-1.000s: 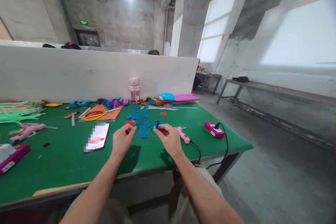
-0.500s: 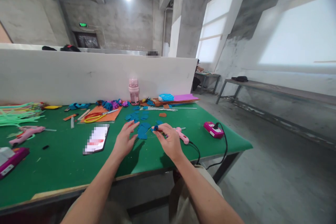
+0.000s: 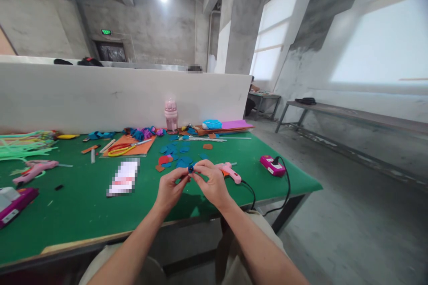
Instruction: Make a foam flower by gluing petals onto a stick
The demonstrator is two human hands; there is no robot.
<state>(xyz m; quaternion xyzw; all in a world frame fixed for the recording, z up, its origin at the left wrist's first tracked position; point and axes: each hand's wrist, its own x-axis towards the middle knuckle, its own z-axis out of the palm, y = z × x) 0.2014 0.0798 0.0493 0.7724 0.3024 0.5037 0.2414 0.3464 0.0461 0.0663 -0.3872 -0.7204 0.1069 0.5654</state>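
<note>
My left hand [image 3: 171,189] and my right hand [image 3: 210,183] meet above the green table [image 3: 83,205], fingertips pinched together. Between them sits a small rolled piece of blue felt [image 3: 191,168], gripped from both sides. Just beyond the hands lie several cut blue felt pieces [image 3: 182,160] and a red and brown scrap [image 3: 163,160]. A pink glue gun [image 3: 230,172] lies right of my right hand, its black cord running off the table edge.
A phone [image 3: 123,178] lies left of my hands. Scissors [image 3: 122,147] rest on an orange sheet. A pink bottle [image 3: 170,115] stands by the white partition [image 3: 100,93]. A magenta power strip [image 3: 273,165] sits far right, another glue gun [image 3: 31,170] and green strips [image 3: 23,144] far left.
My left hand came in from the felt pieces to meet my right hand. Both hands drew nearer to me and now pinch the blue roll together.
</note>
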